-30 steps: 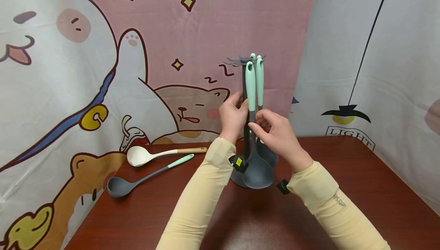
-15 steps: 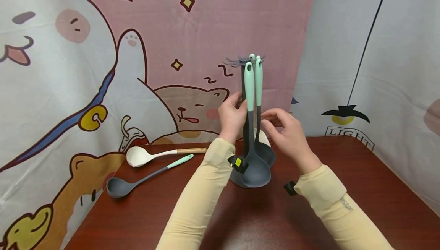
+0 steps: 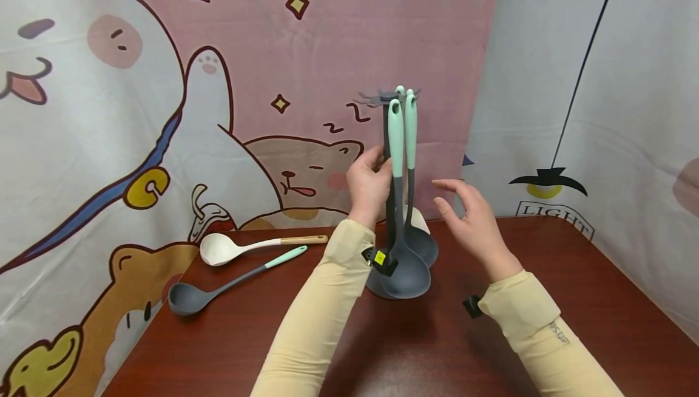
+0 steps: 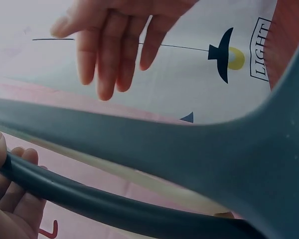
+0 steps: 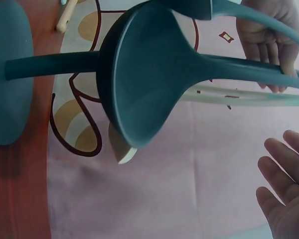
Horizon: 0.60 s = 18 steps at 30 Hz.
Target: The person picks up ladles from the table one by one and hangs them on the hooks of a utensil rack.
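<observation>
My left hand (image 3: 369, 184) grips the dark upright pole of a utensil stand (image 3: 390, 221); thumb and fingers wrap the pole (image 4: 79, 194) in the left wrist view. From the stand's hooks hangs a grey ladle (image 3: 406, 272) with a mint handle, nearest the camera. Just behind it to the right hangs a second grey utensil (image 3: 423, 248) with a mint handle. Further back a white utensil (image 3: 419, 221) is mostly hidden. My right hand (image 3: 475, 224) is in the air right of these, fingers extended, touching nothing; the right wrist view shows its spread fingers (image 5: 281, 172).
On the left of the brown table (image 3: 546, 300) lie a white ladle (image 3: 218, 249) with a wooden handle and a grey ladle (image 3: 188, 298) with a mint handle. A cartoon-printed cloth (image 3: 327, 51) hangs right behind the table.
My right hand has let go of the front ladle's shaft and drawn away to the right, its fingers spreading. The front ladle has shifted slightly left. My left hand stays on the pole.
</observation>
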Tool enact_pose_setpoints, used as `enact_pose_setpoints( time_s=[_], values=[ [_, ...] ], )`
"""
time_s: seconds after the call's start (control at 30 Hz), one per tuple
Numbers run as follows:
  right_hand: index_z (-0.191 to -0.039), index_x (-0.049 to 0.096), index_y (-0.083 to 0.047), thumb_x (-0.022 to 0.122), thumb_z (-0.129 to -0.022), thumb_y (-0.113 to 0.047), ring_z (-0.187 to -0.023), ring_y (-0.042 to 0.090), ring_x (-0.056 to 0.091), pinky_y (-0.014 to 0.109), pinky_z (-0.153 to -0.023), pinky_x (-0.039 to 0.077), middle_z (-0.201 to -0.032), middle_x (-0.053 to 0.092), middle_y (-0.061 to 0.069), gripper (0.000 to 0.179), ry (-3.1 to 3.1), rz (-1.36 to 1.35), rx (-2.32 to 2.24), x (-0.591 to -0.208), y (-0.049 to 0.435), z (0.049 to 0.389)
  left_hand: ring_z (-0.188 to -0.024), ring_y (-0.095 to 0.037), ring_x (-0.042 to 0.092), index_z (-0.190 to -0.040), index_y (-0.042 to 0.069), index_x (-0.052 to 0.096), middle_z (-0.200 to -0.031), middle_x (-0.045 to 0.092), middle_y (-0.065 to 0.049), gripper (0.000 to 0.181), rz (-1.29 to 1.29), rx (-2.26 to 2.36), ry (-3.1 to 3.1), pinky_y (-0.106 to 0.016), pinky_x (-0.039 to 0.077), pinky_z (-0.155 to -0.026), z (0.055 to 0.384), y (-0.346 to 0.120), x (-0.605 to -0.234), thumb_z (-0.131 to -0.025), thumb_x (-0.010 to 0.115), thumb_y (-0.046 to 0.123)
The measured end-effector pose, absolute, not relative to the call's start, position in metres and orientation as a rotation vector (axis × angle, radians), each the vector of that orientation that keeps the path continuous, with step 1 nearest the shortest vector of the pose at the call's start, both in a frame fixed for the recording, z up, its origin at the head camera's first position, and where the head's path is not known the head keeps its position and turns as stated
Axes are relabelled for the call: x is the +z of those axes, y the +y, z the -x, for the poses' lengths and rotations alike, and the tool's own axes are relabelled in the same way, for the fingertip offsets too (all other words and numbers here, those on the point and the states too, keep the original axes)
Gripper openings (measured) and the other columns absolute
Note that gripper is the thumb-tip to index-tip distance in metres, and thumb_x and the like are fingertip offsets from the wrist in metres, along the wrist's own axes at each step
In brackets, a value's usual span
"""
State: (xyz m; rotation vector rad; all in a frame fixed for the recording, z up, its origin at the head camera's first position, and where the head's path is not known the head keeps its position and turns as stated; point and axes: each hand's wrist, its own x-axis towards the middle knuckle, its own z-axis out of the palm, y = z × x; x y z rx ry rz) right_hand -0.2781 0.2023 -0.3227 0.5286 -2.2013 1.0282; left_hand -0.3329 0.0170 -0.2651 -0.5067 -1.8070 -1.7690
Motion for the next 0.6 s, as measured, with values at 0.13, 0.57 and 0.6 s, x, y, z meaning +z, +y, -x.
enact_pose_setpoints(
  time_s=[0.13, 0.57, 0.6],
  values=[
    [-0.139, 0.055, -0.007, 0.057, -0.101, -0.026, -0.132, 0.037, 0.042, 0.063, -0.102, 0.033, -0.140, 0.052, 0.014, 0.042, -2.252, -0.502, 1.027, -0.324, 0.206, 0.279, -0.080, -0.013, 0.068, -0.111, 0.003, 0.075, -0.095, 0.074, -0.009, 0.022, 0.489, -1.792, -1.811, -0.024, 0.053, -0.070, 0.332, 0.017, -0.264, -0.090, 0.070, 0.003],
    [-0.143, 0.051, -0.007, 0.057, -0.101, -0.028, -0.135, 0.039, 0.039, 0.064, -0.104, 0.030, -0.145, 0.049, 0.015, 0.047, -2.262, -0.503, 1.007, -0.326, 0.213, 0.282, -0.079, -0.012, 0.070, -0.107, 0.004, 0.075, -0.092, 0.075, -0.008, 0.020, 0.506, -1.799, -1.777, -0.025, 0.053, -0.067, 0.328, 0.023, -0.263, -0.088, 0.074, 0.006],
    [-0.144, 0.050, -0.007, 0.057, -0.101, -0.028, -0.135, 0.039, 0.039, 0.064, -0.104, 0.030, -0.145, 0.049, 0.015, 0.048, -2.261, -0.503, 1.007, -0.326, 0.214, 0.282, -0.080, -0.012, 0.071, -0.107, 0.004, 0.075, -0.093, 0.075, -0.008, 0.020, 0.508, -1.793, -1.769, -0.025, 0.053, -0.068, 0.328, 0.024, -0.263, -0.087, 0.075, 0.006]
  ],
)
